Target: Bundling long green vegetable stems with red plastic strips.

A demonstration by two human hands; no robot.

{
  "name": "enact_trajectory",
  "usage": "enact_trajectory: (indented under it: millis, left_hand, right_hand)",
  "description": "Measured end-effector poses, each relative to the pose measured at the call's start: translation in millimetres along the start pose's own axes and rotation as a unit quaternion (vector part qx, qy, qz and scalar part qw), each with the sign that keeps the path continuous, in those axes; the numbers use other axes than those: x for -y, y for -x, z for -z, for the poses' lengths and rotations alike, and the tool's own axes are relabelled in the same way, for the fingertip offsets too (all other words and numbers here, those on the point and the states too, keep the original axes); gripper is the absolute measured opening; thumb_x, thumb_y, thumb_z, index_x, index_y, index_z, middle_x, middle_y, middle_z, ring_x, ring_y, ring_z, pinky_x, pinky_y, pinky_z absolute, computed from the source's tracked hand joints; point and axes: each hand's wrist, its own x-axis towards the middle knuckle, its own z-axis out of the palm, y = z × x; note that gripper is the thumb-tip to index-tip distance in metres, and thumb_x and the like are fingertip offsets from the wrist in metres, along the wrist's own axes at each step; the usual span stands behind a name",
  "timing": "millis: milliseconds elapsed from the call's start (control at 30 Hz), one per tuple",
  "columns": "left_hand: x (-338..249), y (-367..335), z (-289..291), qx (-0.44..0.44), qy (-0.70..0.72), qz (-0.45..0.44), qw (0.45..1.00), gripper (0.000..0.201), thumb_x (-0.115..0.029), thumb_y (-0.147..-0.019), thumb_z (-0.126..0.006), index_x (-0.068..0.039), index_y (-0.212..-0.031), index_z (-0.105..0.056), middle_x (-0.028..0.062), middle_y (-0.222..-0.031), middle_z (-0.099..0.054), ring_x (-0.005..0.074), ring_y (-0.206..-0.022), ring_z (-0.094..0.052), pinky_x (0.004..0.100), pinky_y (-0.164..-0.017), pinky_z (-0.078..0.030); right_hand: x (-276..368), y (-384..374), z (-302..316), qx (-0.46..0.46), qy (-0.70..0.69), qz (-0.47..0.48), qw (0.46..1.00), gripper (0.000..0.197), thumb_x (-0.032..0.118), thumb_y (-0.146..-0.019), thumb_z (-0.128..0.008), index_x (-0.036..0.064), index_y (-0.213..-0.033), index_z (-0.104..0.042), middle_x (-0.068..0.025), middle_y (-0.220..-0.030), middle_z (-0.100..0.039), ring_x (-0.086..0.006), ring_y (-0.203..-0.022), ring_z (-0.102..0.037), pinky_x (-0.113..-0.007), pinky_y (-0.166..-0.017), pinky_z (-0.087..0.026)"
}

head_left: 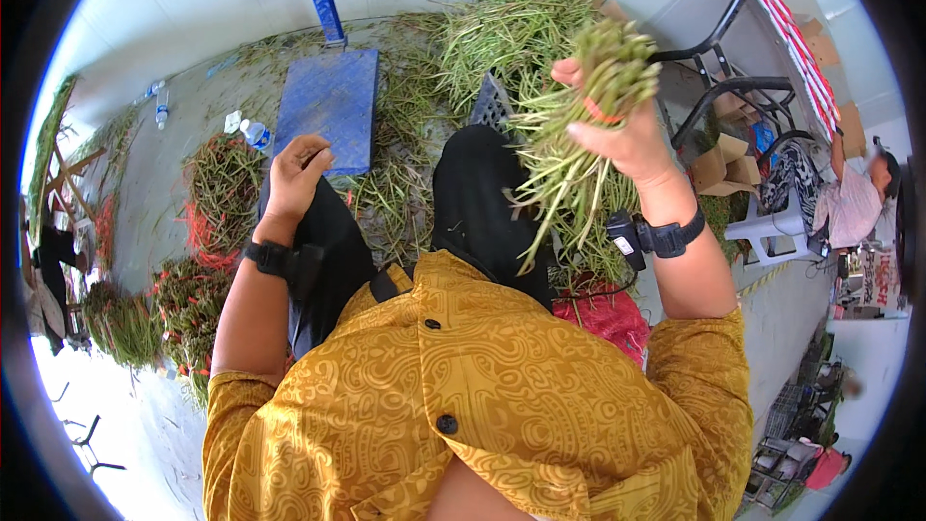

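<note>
Raised at the right, my right hand (627, 145) is wrapped round a thick bundle of green stalks (614, 63). An orange band (600, 114) circles the bundle near the fingers, and loose stalk ends fan out below it. Over my left knee, my left hand (297, 178) is closed, its fingers curled in against the thumb. Whether anything small is pinched there is hidden. Just beyond that hand lies a blue board (328, 106) on the floor. Further off is a large heap of loose green stalks (506, 39), partly behind the held bundle.
Tied bundles with orange bands (188, 299) and a round stalk pile (222, 188) lie at the left. A plastic bottle (255, 133) stands near the board. At the right are a dark metal frame (733, 87), a cardboard box (723, 166) and a seated person (854, 198). A red sack (612, 318) lies by my right thigh.
</note>
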Motion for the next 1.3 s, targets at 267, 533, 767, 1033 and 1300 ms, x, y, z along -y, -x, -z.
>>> enact_trajectory:
  millis: [267,533,767,1033,1300]
  left_hand:
    - [-28,5,-4,-0.025,0.000,0.009,1.000,0.023,-0.009,-0.079,-0.065,0.001,-0.099,-0.059,0.0030,-0.089,-0.060,0.0104,-0.084,-0.055,0.0235,-0.075,-0.044]
    - [-158,37,-60,0.049,-0.259,-0.324,0.909,0.088,-0.050,-0.056,-0.077,0.002,-0.121,-0.048,0.0191,-0.129,-0.043,0.0325,-0.120,-0.042,0.0409,-0.098,-0.034]
    - [-142,36,-80,0.049,-0.191,-0.272,0.942,0.108,-0.032,-0.053,-0.084,0.004,-0.135,-0.023,0.0236,-0.127,-0.043,0.0342,-0.115,-0.047,0.0394,-0.095,-0.038]
    - [-114,34,-93,0.061,-0.161,-0.047,0.984,0.076,-0.013,-0.062,-0.073,0.002,-0.128,-0.037,0.0147,-0.110,-0.058,0.0175,-0.100,-0.057,0.0292,-0.087,-0.044]
    - [-98,41,-127,0.148,-0.259,-0.024,0.954,0.072,-0.016,-0.058,-0.072,-0.009,-0.124,-0.044,0.0177,-0.102,-0.061,0.0308,-0.095,-0.060,0.0351,-0.082,-0.046]
  right_hand:
    - [5,3,-13,-0.132,-0.315,-0.020,0.940,0.040,0.004,-0.069,-0.062,0.0048,-0.106,-0.046,-0.0106,-0.092,-0.054,-0.0250,-0.091,-0.056,-0.041,-0.084,-0.047]
    - [28,-19,-101,-0.116,-0.435,0.004,0.893,0.041,0.005,-0.066,-0.067,0.0040,-0.102,-0.048,-0.0085,-0.093,-0.057,-0.0180,-0.086,-0.058,-0.032,-0.076,-0.049]
    - [46,-24,-148,-0.075,-0.550,-0.041,0.831,0.044,0.001,-0.070,-0.067,0.0008,-0.109,-0.046,-0.0067,-0.099,-0.054,-0.0137,-0.089,-0.054,-0.029,-0.081,-0.047]
    - [14,-10,-120,-0.229,-0.456,-0.029,0.860,0.062,0.014,-0.069,-0.073,0.0022,-0.120,-0.040,-0.0059,-0.107,-0.051,-0.0155,-0.096,-0.049,-0.031,-0.087,-0.041]
    - [-7,41,-73,-0.210,0.256,0.088,0.940,0.026,0.017,-0.064,-0.074,0.0080,-0.082,-0.057,-0.0072,-0.089,-0.051,-0.0270,-0.085,-0.048,-0.038,-0.076,-0.040]
